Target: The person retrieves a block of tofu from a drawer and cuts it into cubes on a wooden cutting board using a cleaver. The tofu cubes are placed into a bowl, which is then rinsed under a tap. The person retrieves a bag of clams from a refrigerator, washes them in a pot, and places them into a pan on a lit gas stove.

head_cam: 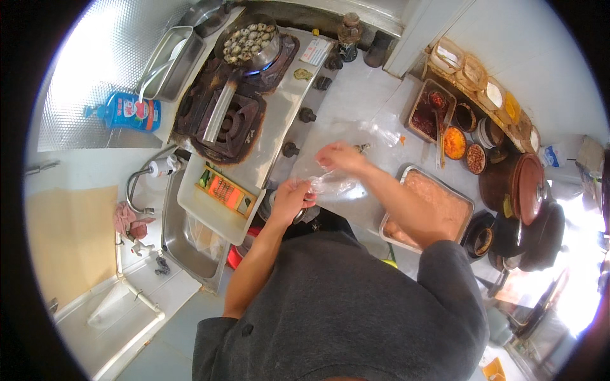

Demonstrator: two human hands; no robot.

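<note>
My left hand [291,199] is closed on the gathered end of a clear plastic bag [336,185] in front of my chest. Just above and to the right, my right hand [339,156] is over the counter by the bag; whether it grips the plastic cannot be told. More clear film [381,132] lies on the metal counter [355,105] beyond my right hand. Under my right forearm is a metal tray of pinkish minced mixture [431,205], partly hidden by the arm.
A pan of quail eggs [250,45] sits over a lit blue flame, its handle [221,112] crossing the stove. A grater [225,190] lies in a white tray [190,183] beside the sink [190,243]. Right are a sauce tray [424,116], seasoning bowls [455,143] and a brown lidded pot [505,181].
</note>
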